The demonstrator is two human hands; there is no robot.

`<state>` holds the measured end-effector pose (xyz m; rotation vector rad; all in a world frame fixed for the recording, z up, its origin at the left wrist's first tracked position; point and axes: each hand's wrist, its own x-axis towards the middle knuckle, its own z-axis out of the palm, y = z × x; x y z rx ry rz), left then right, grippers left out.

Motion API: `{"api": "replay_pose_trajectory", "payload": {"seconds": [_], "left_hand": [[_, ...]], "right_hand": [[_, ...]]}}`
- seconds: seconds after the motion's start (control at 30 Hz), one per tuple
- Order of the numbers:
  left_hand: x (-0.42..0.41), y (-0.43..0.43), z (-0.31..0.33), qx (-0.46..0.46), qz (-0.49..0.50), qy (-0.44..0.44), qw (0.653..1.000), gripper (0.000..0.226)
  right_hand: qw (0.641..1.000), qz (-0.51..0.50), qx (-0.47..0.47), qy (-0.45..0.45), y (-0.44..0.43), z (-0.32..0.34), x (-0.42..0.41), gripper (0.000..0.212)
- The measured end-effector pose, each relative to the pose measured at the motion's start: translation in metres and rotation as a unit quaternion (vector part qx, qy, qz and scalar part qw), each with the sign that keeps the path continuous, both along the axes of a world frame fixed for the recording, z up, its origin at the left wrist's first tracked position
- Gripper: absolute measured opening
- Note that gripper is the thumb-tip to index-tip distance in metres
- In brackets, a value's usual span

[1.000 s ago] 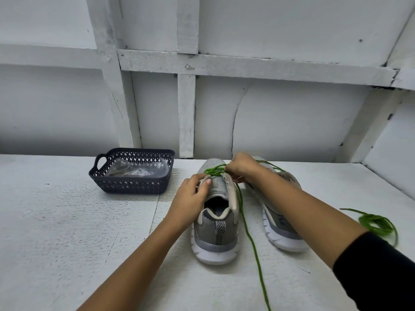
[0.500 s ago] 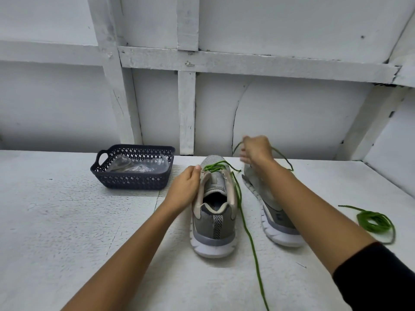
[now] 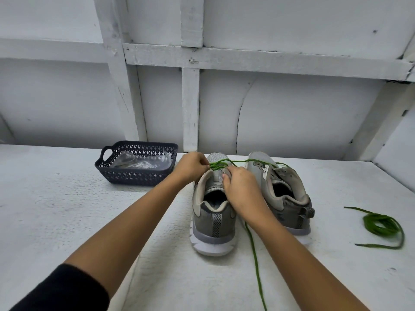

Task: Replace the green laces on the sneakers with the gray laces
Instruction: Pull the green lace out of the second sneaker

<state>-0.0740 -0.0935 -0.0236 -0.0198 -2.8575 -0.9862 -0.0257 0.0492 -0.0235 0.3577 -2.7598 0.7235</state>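
Two grey sneakers stand heel-toward-me on the white table. The left sneaker (image 3: 213, 223) still carries a green lace (image 3: 221, 165) across its front eyelets. One end of that lace trails down the table toward me, and the other loops over the right sneaker (image 3: 283, 194), which has no lace. My left hand (image 3: 192, 167) pinches the green lace at the left sneaker's front. My right hand (image 3: 241, 187) rests on that sneaker's right collar, gripping its upper. A second green lace (image 3: 379, 225) lies coiled on the table at the right.
A dark perforated plastic basket (image 3: 137, 176) at the back left holds a clear plastic bag with greyish contents. A white wall with wooden battens (image 3: 190, 108) rises right behind the sneakers. Bare table lies on the left and in front.
My right hand came down from its raised pull and now rests on the left sneaker's collar. My left hand shifted forward from the collar to the lace at the front eyelets.
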Motion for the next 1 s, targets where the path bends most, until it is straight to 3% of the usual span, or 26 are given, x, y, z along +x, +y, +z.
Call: {"api": "replay_pose_trajectory", "payload": {"seconds": [0.23, 0.37, 0.6, 0.7, 0.83, 1.0], "left_hand": [[-0.015, 0.008, 0.011, -0.077, -0.040, -0.014, 0.996, 0.008], [-0.029, 0.016, 0.032, -0.082, -0.059, 0.004, 0.995, 0.020], [-0.031, 0.013, 0.038, -0.033, -0.062, -0.009, 0.998, 0.029], [-0.021, -0.002, 0.038, -0.067, -0.015, -0.006, 0.998, 0.024], [-0.009, -0.009, 0.019, -0.127, -0.032, -0.056, 0.990, 0.021], [-0.002, -0.002, -0.002, -0.042, 0.035, 0.036, 0.998, 0.019]], "right_hand": [[0.998, -0.013, 0.055, -0.022, 0.000, -0.005, -0.002, 0.027], [0.995, -0.016, 0.103, -0.006, -0.001, -0.007, -0.003, 0.024], [0.997, -0.009, 0.074, -0.018, -0.001, -0.007, -0.004, 0.028], [0.998, 0.000, 0.064, -0.018, 0.000, -0.006, -0.003, 0.031], [0.998, 0.003, 0.057, -0.015, 0.000, -0.005, -0.002, 0.031], [0.999, 0.005, 0.046, -0.018, 0.000, -0.007, -0.003, 0.030]]}}
